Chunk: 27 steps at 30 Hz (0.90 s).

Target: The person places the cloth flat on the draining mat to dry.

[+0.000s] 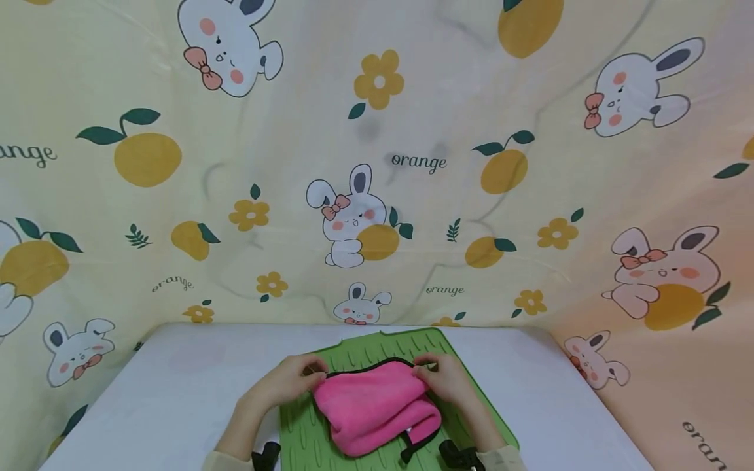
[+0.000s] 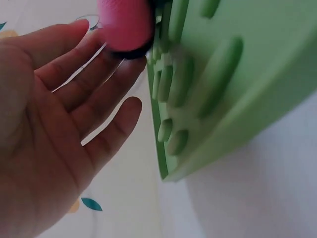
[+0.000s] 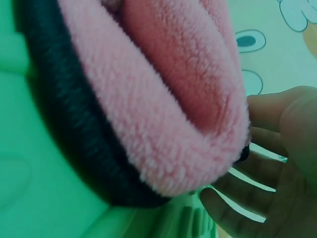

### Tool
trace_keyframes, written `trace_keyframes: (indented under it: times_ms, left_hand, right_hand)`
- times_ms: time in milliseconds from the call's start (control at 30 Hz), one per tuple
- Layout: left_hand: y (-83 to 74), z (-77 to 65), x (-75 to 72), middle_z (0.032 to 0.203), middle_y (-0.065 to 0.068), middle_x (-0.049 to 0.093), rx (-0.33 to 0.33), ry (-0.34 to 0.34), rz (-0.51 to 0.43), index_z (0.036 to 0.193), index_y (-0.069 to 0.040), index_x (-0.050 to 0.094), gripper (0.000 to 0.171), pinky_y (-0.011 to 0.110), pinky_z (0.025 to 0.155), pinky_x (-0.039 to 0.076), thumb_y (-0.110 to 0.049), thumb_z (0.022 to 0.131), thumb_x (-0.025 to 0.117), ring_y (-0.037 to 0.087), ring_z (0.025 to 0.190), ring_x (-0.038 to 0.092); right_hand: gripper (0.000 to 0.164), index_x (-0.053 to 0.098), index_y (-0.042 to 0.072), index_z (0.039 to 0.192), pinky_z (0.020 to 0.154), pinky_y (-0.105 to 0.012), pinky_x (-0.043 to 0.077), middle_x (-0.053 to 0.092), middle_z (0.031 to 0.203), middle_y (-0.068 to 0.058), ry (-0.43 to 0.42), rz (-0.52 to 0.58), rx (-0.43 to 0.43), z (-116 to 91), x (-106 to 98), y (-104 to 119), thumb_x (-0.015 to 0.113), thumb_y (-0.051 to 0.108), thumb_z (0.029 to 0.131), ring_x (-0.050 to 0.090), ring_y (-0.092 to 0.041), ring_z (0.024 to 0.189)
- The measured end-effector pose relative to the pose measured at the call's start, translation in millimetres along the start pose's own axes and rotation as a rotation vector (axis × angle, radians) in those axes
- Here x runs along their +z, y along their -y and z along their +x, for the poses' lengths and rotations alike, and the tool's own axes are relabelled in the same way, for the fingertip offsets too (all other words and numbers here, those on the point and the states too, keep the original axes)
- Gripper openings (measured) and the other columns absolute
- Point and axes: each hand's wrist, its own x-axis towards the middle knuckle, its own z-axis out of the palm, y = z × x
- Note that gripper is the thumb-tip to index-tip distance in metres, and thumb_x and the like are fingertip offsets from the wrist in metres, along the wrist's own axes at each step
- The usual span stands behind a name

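Observation:
A pink plush towel (image 1: 371,405) with black edging lies folded in layers over a green ribbed board (image 1: 306,445). At its far left corner, my left hand (image 1: 288,381) pinches the black-edged border between thumb and fingers. My right hand (image 1: 450,379) pinches the far right corner in the same way. In the right wrist view the towel (image 3: 198,94) shows a rounded, open fold, with the right hand (image 3: 270,163) at its outer side. The left wrist view has the left hand (image 2: 64,104) with its fingertips at a rounded pink end of the towel (image 2: 126,25).
The board rests on a white table (image 1: 194,392). Its raised ribs (image 2: 220,74) and rim show up close in the left wrist view. A black strap end (image 1: 406,454) sticks out at the towel's near side. Behind the table hangs a curtain (image 1: 283,131) printed with rabbits and oranges.

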Motion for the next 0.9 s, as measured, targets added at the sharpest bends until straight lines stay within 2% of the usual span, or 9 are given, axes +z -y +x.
trace_keyframes:
  times_ms: [100,200,300,400,500,633,733,900]
  left_hand:
    - [5.4,-2.4,-5.7,0.107,0.006,0.073,0.006,-0.012,0.006,0.114,-0.002,0.071,0.016,0.038,0.083,0.056,-0.011,0.102,0.064,0.024,0.099,0.068]
    - [10.8,-5.1,-10.7,0.109,0.007,0.073,0.015,-0.013,0.009,0.114,-0.002,0.071,0.016,0.036,0.084,0.056,-0.004,0.099,0.067,0.026,0.1,0.069]
    - [14.0,-7.2,-13.4,0.106,0.007,0.074,0.01,0.006,-0.017,0.114,-0.001,0.071,0.022,0.032,0.082,0.055,0.002,0.093,0.07,0.025,0.096,0.069]
    - [15.1,-8.4,-13.3,0.105,0.007,0.074,0.003,0.027,-0.041,0.114,-0.002,0.072,0.028,0.032,0.081,0.055,0.006,0.087,0.073,0.025,0.094,0.069]
    - [15.2,-8.0,-10.6,0.106,0.007,0.074,0.001,0.041,-0.034,0.114,-0.003,0.073,0.031,0.035,0.081,0.055,0.006,0.084,0.075,0.025,0.094,0.067]
    - [15.7,-6.5,-5.3,0.105,0.007,0.073,0.008,0.04,-0.009,0.113,-0.004,0.074,0.03,0.036,0.08,0.054,0.004,0.084,0.077,0.024,0.093,0.066]
    - [17.0,-4.7,-1.7,0.101,0.004,0.073,0.025,0.033,0.002,0.111,-0.005,0.074,0.027,0.034,0.078,0.054,0.002,0.085,0.077,0.02,0.09,0.066]
    - [17.9,-2.9,1.4,0.095,0.001,0.072,0.049,0.027,0.021,0.105,-0.006,0.075,0.02,0.03,0.075,0.053,0.0,0.086,0.078,0.012,0.084,0.063]
  right_hand:
    - [0.019,0.078,0.007,0.112,0.068,-0.034,0.054,0.075,0.105,-0.007,-0.039,-0.021,-0.018,-0.4,-0.5,9.5,0.075,0.013,0.095,0.069,-0.017,0.086]
    - [0.019,0.078,0.009,0.114,0.07,-0.034,0.053,0.074,0.107,-0.007,-0.045,-0.057,-0.076,0.3,1.4,18.4,0.075,0.014,0.095,0.067,-0.02,0.09]
    - [0.021,0.077,0.008,0.115,0.075,-0.034,0.054,0.074,0.109,-0.008,0.01,-0.075,-0.154,0.9,5.5,23.4,0.075,0.014,0.096,0.067,-0.022,0.094]
    - [0.024,0.076,0.006,0.118,0.083,-0.038,0.057,0.072,0.111,-0.009,0.116,-0.042,-0.206,0.3,9.4,24.1,0.075,0.015,0.096,0.067,-0.025,0.101]
    - [0.027,0.076,0.008,0.12,0.089,-0.043,0.057,0.073,0.113,-0.006,0.214,-0.03,-0.216,-0.8,12.6,21.8,0.076,0.02,0.096,0.067,-0.026,0.105]
    - [0.028,0.076,0.012,0.121,0.092,-0.043,0.056,0.074,0.116,-0.001,0.312,-0.031,-0.203,-1.9,15.8,17.4,0.077,0.024,0.096,0.068,-0.025,0.11]
    - [0.026,0.077,0.011,0.119,0.093,-0.042,0.055,0.074,0.116,-0.002,0.333,-0.014,-0.204,-2.4,18.1,15.4,0.076,0.022,0.096,0.068,-0.026,0.112]
    - [0.02,0.079,0.012,0.113,0.091,-0.041,0.055,0.075,0.11,0.0,0.304,-0.034,-0.232,-1.7,22.1,13.8,0.079,0.019,0.094,0.068,-0.025,0.108]
